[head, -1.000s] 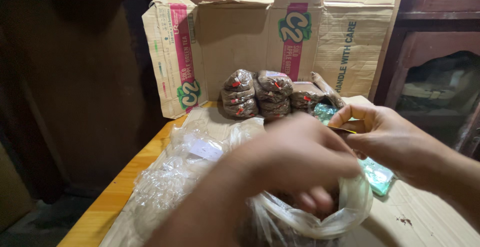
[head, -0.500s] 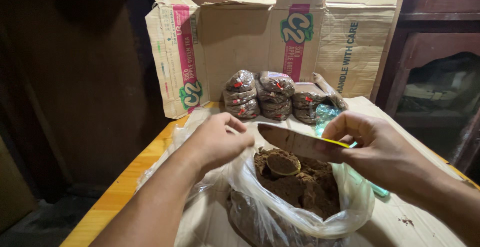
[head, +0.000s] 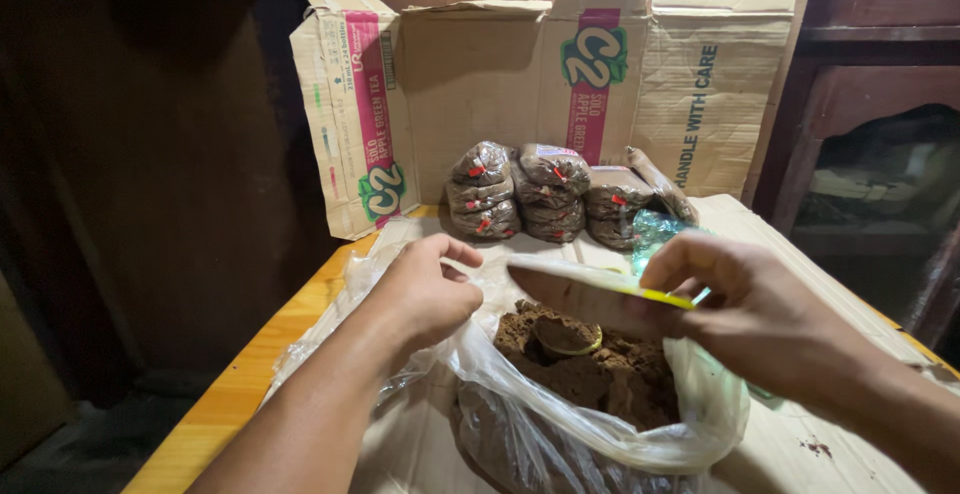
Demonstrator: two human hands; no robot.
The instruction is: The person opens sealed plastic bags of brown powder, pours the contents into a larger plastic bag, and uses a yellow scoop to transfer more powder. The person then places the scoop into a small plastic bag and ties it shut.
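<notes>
The left hand [head: 425,289] was down inside the big clear bag [head: 600,424] a second ago; now it is up and out, with its fingers pinched together on the mouth of a small clear bag [head: 590,299]. The right hand [head: 745,309] grips the other side of that same small bag, just by a thin yellow strip, so the two hands hold it stretched flat between them, right above the brown powder [head: 590,364]. So it looks like the small bag is being pulled open, ready for filling. One little round scoop [head: 565,336] lies in the powder (half sunk in it). The big bag sits on brown cardboard laid over the yellow wooden table [head: 240,384]. Further back stand three stacks of small packed bags [head: 545,192], each tied with a red band; I count about ten, though some hide behind others. Behind them is one open cardboard box [head: 480,84].
</notes>
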